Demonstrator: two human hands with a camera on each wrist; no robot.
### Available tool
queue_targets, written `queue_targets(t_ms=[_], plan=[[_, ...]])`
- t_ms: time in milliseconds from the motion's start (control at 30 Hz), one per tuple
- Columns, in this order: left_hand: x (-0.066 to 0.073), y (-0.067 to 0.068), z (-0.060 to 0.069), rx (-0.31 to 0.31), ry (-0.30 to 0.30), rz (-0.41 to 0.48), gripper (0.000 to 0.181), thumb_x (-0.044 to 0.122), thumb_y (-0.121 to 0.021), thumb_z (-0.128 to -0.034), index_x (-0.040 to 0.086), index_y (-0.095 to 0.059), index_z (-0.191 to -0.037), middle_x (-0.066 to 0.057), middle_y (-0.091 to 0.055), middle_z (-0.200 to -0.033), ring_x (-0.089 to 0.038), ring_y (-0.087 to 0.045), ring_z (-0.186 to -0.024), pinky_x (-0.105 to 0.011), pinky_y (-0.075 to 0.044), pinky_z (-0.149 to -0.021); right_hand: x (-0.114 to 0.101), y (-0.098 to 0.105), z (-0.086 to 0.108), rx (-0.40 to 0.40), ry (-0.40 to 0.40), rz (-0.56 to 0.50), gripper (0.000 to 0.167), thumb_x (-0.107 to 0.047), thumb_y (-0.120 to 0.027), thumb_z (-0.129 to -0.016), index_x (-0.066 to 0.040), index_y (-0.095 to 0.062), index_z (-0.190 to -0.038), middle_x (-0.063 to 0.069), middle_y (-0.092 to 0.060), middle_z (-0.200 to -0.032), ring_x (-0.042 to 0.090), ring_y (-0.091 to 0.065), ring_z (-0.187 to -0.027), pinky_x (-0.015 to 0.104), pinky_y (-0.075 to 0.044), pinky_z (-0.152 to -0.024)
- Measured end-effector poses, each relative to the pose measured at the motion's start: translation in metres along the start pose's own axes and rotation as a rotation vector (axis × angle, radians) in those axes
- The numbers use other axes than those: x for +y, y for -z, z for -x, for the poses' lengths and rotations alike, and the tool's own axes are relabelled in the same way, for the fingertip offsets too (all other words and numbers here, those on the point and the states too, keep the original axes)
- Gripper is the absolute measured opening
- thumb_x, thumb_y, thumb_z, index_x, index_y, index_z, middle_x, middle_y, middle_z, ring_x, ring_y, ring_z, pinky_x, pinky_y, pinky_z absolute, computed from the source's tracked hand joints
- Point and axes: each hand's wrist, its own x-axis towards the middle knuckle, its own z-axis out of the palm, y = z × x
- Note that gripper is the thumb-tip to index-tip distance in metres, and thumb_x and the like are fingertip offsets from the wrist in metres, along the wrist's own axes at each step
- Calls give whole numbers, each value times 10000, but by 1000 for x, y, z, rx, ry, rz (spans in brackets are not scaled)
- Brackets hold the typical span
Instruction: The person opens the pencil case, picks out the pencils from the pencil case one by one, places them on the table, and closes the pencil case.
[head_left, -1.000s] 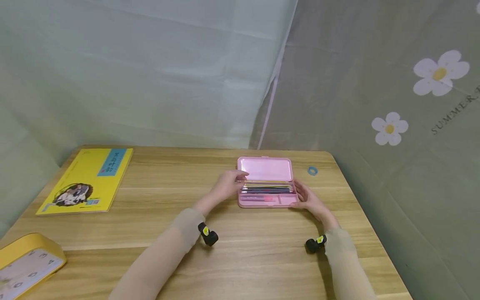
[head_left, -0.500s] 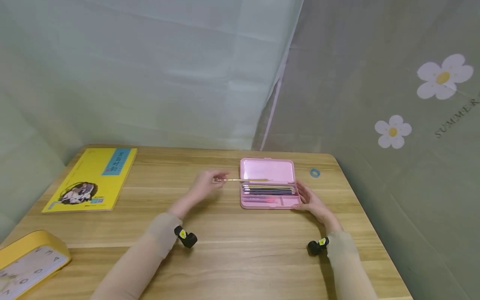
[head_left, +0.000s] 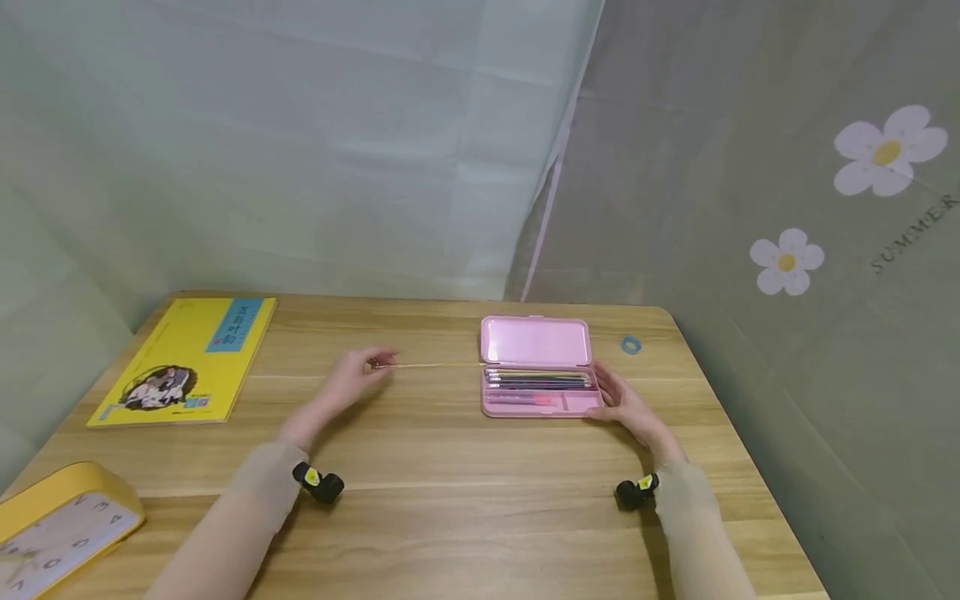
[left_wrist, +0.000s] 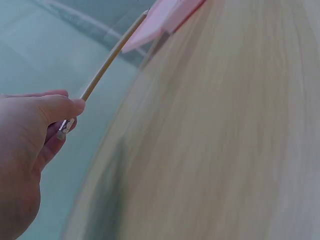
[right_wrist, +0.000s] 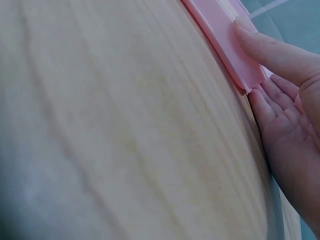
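My left hand point(head_left: 347, 382) pinches a yellowish pencil point(left_wrist: 109, 61) by its eraser end, between thumb and fingers. The pencil is above the table, left of the pink pencil case point(head_left: 536, 340), its tip toward the case. The case lies with its lid raised back. Several pencils point(head_left: 538, 381) lie in its rear compartment, and a pinkish pen point(head_left: 517, 400) is in the front one. At the case's right end, my right hand point(head_left: 630, 410) holds it, thumb on the front side and fingers around the end; some fingertips are hidden in the right wrist view.
A yellow book point(head_left: 183, 358) lies at the table's left. Nearer, at the lower left, stands a yellow clock point(head_left: 67, 525). A small blue ring point(head_left: 631, 345) lies right of the case, near the table's back edge. Curtains hang behind and to the right.
My left hand has taken a pencil out of the case and moved left with it. My right hand has stayed at the case's right end.
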Motion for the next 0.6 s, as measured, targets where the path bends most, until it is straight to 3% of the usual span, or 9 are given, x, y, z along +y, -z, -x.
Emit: queue_targets(t_ms=[300, 600], plan=[[-19, 16, 12, -27, 83, 17, 322, -41, -628, -901, -95, -613, -1218, -214, -717, -1017, -371, -665, -967, -524, -525, -884, 0, 0, 0, -1, 1, -4, 993, -21, -730, -841, -39, -53, -1567, 181, -76, -1640, 330, -73, -1516, 282, -206, -1188], [-33, 24, 17, -41, 120, -2, 314, -12, -636, -910, -86, -616, -1215, -210, -714, -1022, -368, -666, -976, -520, -524, -900, 1, 0, -1, 5, -2, 3, 989, -17, -733, -838, -33, -62, -1565, 177, -84, -1640, 327, -72, -1517, 397, -146, -1202]])
